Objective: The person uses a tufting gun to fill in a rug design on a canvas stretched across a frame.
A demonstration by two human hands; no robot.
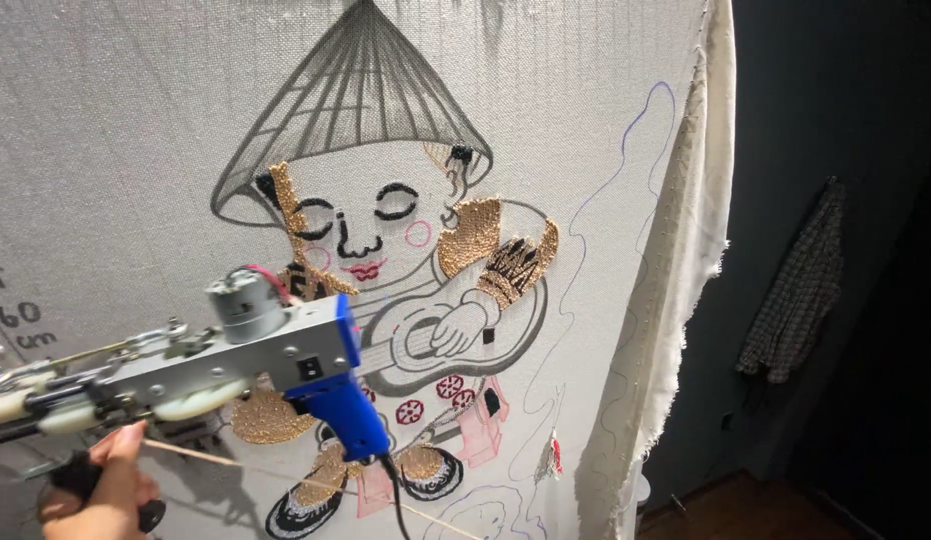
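A tufting gun [275, 350] with a grey metal body, a round motor and a blue pistol grip [347, 410] lies across the lower left, in front of a stretched pale cloth [105, 120]. My left hand [100, 490] is at the bottom left corner, closed around the gun's black front handle. A tan yarn strand [235, 460] runs past its thumb. No hand shows on the blue grip. The cloth bears an outline drawing of a figure in a cone hat [360, 110], with gold tufted patches [470, 235] and some pink and black ones. My right hand is out of view.
A black power cord [397, 505] hangs from the blue grip. The cloth's frayed right edge [685, 270] hangs loose. Beyond it is a dark room with a checked garment [800, 290] on the wall and a wooden floor [745, 510].
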